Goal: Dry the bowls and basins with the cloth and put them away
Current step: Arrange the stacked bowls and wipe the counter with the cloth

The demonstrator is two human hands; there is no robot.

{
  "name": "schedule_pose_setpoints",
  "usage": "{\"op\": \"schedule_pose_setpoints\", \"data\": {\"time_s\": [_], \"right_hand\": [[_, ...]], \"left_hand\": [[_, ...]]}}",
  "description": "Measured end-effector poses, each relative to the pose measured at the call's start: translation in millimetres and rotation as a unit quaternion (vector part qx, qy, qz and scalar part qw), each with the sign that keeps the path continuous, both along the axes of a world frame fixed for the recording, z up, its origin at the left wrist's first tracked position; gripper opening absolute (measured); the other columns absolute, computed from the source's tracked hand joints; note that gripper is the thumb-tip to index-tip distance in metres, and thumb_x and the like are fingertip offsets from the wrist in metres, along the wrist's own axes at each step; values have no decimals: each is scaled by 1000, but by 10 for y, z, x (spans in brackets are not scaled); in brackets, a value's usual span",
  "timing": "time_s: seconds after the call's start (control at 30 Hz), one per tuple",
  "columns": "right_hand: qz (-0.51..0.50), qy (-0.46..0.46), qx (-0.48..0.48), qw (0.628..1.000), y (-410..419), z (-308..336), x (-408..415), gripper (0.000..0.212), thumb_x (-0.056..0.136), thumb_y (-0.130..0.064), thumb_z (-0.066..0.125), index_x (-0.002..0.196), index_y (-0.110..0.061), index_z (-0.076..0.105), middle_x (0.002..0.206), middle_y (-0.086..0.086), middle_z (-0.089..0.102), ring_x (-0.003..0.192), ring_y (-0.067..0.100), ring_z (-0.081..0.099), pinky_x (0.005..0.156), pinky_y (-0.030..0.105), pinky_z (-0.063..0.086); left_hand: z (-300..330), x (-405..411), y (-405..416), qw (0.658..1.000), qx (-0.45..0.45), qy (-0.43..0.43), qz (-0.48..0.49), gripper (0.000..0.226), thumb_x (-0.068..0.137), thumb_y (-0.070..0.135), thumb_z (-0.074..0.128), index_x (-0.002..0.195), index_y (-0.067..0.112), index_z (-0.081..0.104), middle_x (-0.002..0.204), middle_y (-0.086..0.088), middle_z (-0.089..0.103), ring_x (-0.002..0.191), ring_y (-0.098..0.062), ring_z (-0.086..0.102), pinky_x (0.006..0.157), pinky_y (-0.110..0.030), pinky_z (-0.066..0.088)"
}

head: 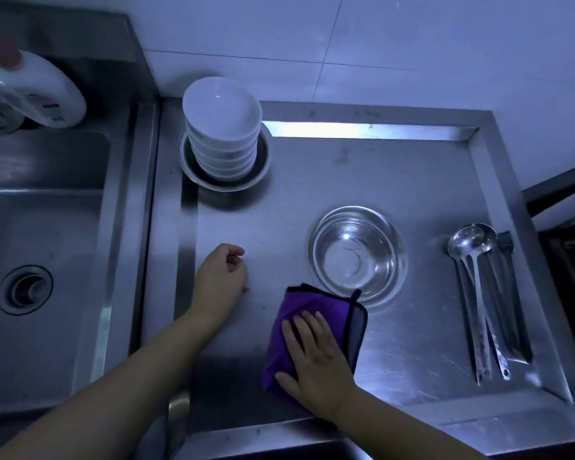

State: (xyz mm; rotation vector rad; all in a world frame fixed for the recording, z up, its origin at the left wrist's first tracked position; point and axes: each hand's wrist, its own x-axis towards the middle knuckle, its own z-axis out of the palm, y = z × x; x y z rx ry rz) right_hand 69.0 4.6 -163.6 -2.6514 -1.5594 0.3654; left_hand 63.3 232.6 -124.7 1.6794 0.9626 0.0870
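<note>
head view: right hand (316, 363) flat on cloth (289, 330), left hand (221, 282) loosely curled.

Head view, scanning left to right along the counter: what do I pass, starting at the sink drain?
Sink drain → left hand, loosely curled and holding nothing → purple cloth under the flat right hand → steel basin → ladles at the far right. The stacked white bowls sit farther back.

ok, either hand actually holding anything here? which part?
Nothing is gripped. The right hand lies flat, fingers straight, on the near half of the folded purple cloth, pressing it to the steel counter. The left hand is loosely curled and holds nothing.
</note>
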Motion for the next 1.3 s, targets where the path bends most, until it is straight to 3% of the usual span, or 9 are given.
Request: {"op": "schedule_pose_setpoints", "data": {"time_s": [0.17, 0.27, 0.33, 0.4, 0.5, 0.7, 0.9, 1.07, 1.3], "right_hand": [[-17, 15, -29, 999, 563, 2, 292, 82, 78, -63, 43, 138, -7, 47, 139, 17, 49, 134, 35, 38, 115, 59, 12], [-45, 9, -26, 999, 951, -10, 624, 84, 81, -61, 35, 143, -6, 38, 147, 20, 39, 141, 34, 27, 116, 57, 4], [-74, -6, -13, 997, 1198, -41, 916, 85, 84, -62, 30, 148, -6, 28, 153, 20, 28, 145, 32, 16, 118, 53, 0], [-100, -22, -10, 995, 1400, -83, 1230, 85, 87, -62, 29, 150, -7, 18, 157, 17, 17, 147, 30, 5, 118, 51, -4], [-135, -33, -9, 990, 1593, -134, 1690, 85, 88, -63, 29, 151, -8, 12, 159, 14, 11, 147, 28, -1, 118, 50, -5], [-198, -40, -5, 979, 1586, -176, 2448, 83, 89, -62, 27, 152, -12, 9, 161, 9, 5, 148, 23, -4, 118, 48, -5], [-282, -71, -57, 955, 1374, -207, 2984, 81, 86, -71, 17, 153, -26, 4, 161, -3, 2, 146, 30, -11, 113, 58, -10], [-341, -44, -85, 935, 1462, -212, 2785, 83, 81, -75, 11, 151, -33, -1, 161, -5, -3, 144, 39, -12, 107, 68, -9], [-148, -42, -45, 987, 1452, -166, 1544, 80, 83, -68, 18, 152, -29, 12, 161, 2, 10, 145, 41, -5, 111, 65, -6]], "left_hand": [[18, 50, 66, 999, 6, -25, 27, 18, 93, 5, 50, 104, 18, 55, 87, -2, 58, 73, -16, 62, 58, -23, 55], [5, 114, 118, 999, 22, -24, 34, 17, 93, 7, 50, 105, 19, 56, 85, -1, 60, 71, -13, 63, 54, -18, 53], [-24, 162, 156, 999, 31, -23, 30, 17, 93, 10, 51, 105, 21, 56, 87, -1, 62, 72, -14, 64, 58, -22, 55], [-64, 219, 185, 999, 28, -26, 29, 18, 92, 10, 52, 101, 26, 57, 88, -1, 63, 78, -19, 65, 69, -37, 58], [-115, 327, 179, 999, 20, -32, 37, 26, 89, 8, 52, 90, 34, 57, 74, 4, 62, 71, -21, 64, 73, -50, 57], [-206, 501, 114, 999, 12, -38, 19, 28, 89, 9, 49, 88, 36, 55, 73, 20, 63, 61, -9, 62, 68, -45, 57], [-290, 436, 193, 999, 16, -30, 2, 30, 88, 11, 51, 86, 40, 57, 73, 10, 62, 58, -9, 63, 69, -49, 57], [-293, 221, 313, 1000, 11, -26, 11, 37, 87, 10, 50, 84, 46, 58, 75, 18, 61, 57, -8, 62, 67, -49, 58], [-179, -37, 380, 999, 39, -8, 18, 31, 89, 9, 52, 86, 39, 56, 79, 4, 63, 71, -17, 65, 71, -49, 57]]}}
